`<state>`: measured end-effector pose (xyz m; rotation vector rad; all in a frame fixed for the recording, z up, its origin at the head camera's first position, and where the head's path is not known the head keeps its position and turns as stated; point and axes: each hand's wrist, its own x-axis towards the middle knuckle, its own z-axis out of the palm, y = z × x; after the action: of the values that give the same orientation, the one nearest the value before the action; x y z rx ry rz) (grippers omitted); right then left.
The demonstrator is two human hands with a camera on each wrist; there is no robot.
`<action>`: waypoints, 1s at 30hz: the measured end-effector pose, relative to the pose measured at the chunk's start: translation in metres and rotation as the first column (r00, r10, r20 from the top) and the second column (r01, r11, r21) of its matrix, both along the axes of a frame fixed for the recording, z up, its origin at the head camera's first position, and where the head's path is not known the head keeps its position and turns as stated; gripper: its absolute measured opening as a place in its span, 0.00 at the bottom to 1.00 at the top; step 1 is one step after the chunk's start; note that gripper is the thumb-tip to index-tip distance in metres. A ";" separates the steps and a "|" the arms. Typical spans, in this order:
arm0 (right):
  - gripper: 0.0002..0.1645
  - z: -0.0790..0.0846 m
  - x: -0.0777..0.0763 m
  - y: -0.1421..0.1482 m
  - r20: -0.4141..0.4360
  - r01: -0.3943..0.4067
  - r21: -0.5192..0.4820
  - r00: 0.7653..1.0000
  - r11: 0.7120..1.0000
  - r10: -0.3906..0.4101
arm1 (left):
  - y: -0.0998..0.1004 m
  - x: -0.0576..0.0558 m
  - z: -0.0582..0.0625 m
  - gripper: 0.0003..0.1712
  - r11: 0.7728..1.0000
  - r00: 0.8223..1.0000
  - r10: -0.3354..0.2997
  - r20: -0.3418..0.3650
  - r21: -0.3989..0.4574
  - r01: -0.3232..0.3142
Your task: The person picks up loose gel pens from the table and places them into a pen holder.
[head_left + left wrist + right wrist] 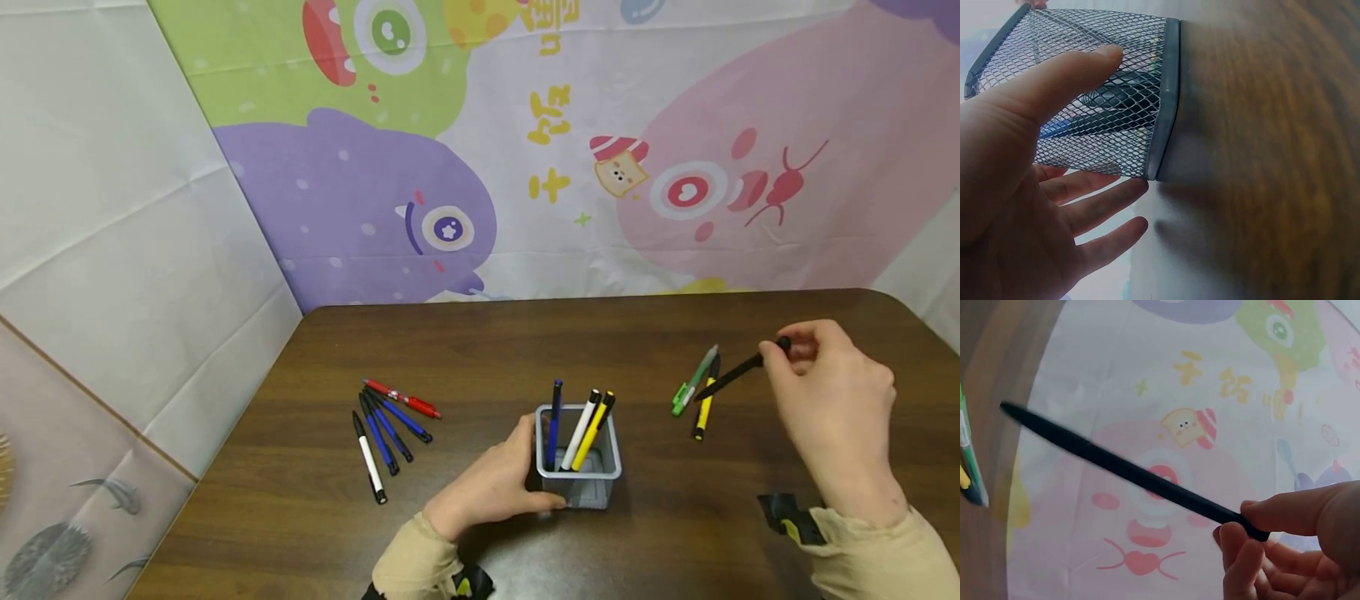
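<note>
A grey mesh pen holder (592, 492) stands upright on the table, with a blue pen (554, 425), a white pen (581, 432) and a yellow pen (594, 430) leaning in it. My left hand (491, 483) grips its left side; in the left wrist view the thumb (1079, 72) lies along one mesh face and the fingers reach past the adjoining side. Off to the right, my right hand (836, 408) pinches a slim black pen (1129, 469) by one end, thumb against fingers. The pen's tapered end points left, above or beside a yellow pen with black ends (705, 408).
A green-and-clear pen (695, 382) lies beside that yellow pen. On the left of the brown table (300, 517) lie a red pen (403, 398), several blue pens (387, 429) and a white pen with black ends (368, 457). A cartoon-printed cloth (540, 250) hangs behind.
</note>
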<state>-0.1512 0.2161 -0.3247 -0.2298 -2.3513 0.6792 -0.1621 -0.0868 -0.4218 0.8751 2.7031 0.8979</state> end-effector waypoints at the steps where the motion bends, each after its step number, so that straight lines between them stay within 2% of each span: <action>1: 0.16 0.001 0.000 -0.001 -0.009 0.002 -0.010 1.000 1.000 -0.002 | 0.000 0.000 0.000 0.54 1.000 1.000 0.000 -0.002 -0.001 0.000; 5: 0.15 0.004 0.002 -0.005 -0.073 -0.005 -0.026 0.997 1.000 0.003 | 0.000 0.000 0.001 0.54 1.000 1.000 0.002 -0.003 -0.002 -0.002; 10: 0.15 0.009 0.004 -0.011 -0.187 -0.047 -0.017 0.981 0.999 0.043 | 0.000 0.000 0.000 0.54 1.000 1.000 -0.001 -0.006 0.002 0.001; 16: 0.15 0.013 0.007 -0.020 -0.293 -0.110 -0.026 0.951 0.994 0.097 | 0.000 0.001 0.000 0.54 1.000 1.000 -0.002 -0.014 0.006 0.002; 21: 0.15 0.015 0.009 -0.024 -0.380 -0.170 -0.033 0.914 0.985 0.145 | 0.000 0.001 -0.001 0.55 1.000 1.000 0.004 -0.014 0.010 -0.004; 23: 0.15 0.016 0.010 -0.025 -0.404 -0.190 -0.035 0.901 0.981 0.160 | 0.000 0.001 -0.001 0.55 1.000 1.000 0.005 -0.014 0.012 -0.005; 30: 0.13 0.017 0.014 -0.033 -0.427 -0.262 -0.070 0.880 0.963 0.208 | -0.001 0.000 -0.002 0.54 1.000 1.000 0.002 -0.016 0.017 -0.002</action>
<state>-0.1368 0.1830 -0.3077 0.1426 -1.9403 0.8987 -0.1618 -0.0875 -0.4237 0.8872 2.7140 0.9192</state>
